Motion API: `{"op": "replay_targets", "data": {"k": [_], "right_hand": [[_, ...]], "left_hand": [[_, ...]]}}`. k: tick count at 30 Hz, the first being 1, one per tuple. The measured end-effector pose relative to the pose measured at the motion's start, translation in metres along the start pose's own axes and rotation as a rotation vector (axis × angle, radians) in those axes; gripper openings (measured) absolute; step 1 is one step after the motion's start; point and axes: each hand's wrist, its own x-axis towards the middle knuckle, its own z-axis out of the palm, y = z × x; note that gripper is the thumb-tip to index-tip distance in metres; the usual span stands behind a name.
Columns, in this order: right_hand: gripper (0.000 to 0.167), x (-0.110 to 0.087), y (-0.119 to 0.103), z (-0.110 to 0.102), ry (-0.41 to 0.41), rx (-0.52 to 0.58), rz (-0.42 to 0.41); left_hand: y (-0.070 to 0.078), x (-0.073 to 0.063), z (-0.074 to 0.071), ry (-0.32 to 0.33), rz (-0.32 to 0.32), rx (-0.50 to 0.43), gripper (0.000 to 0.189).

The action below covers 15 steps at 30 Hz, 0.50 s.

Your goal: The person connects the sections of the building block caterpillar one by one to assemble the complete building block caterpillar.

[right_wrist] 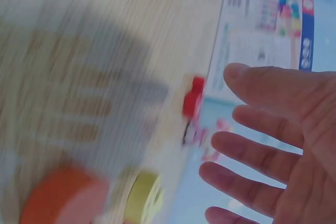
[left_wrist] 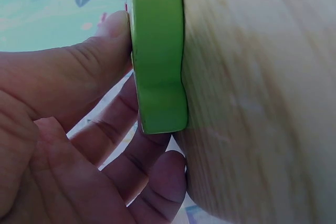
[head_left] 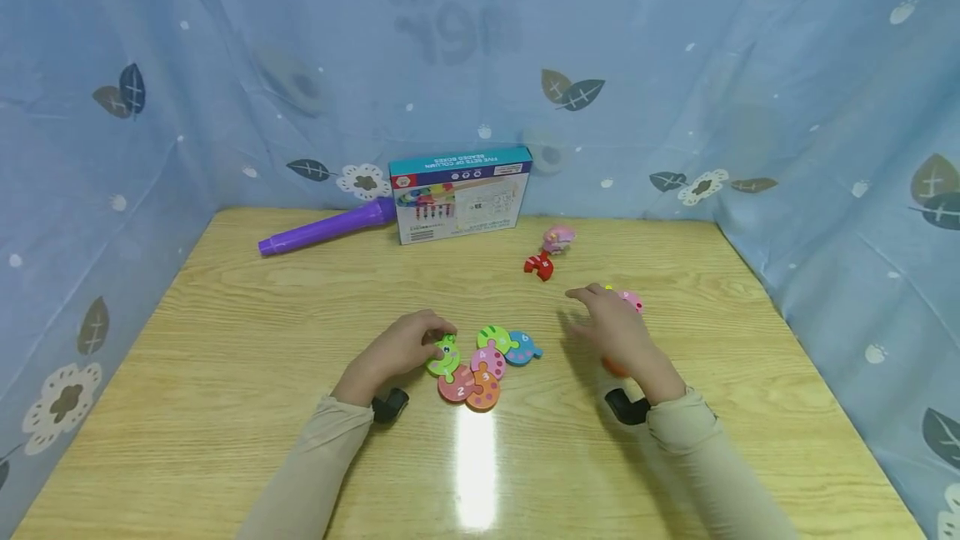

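My left hand (head_left: 401, 344) holds the green smiling caterpillar-head puzzle piece (head_left: 448, 362), thumb on its face and fingers at its edge; its thick green side (left_wrist: 160, 61) fills the left wrist view. Joined to it is a bent chain of numbered pieces: brownish-red 2 (head_left: 453, 391), orange 3 (head_left: 486, 397), pink 4 (head_left: 488, 365), green 5 (head_left: 493, 342) and blue 6 (head_left: 521, 351). On the right, my right hand (head_left: 617, 327) hovers over the table with fingers spread, holding nothing. Under it lie an orange piece (right_wrist: 60, 198) and a yellow piece (right_wrist: 140, 198), partly hidden in the head view.
A red piece (head_left: 545, 270) lies ahead, beside a small pink figure (head_left: 558, 237). At the back stand a printed toy box (head_left: 465, 211) and, to its left, a purple tube (head_left: 326, 230). A pink dotted piece (head_left: 632, 300) shows beyond my right hand. Blue curtains surround the wooden table (head_left: 225, 407).
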Motion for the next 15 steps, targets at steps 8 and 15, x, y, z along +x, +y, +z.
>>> {"op": "replay_targets", "data": {"k": [8, 15], "right_hand": [[0.046, -0.023, 0.031, -0.008, 0.067, -0.018, 0.072], [0.050, -0.036, 0.044, -0.014, 0.059, 0.039, 0.144]], "left_hand": [[-0.002, 0.005, 0.004, -0.021, 0.037, 0.013, 0.032], [-0.008, 0.004, 0.003, -0.007, 0.049, 0.025, 0.032]]}}
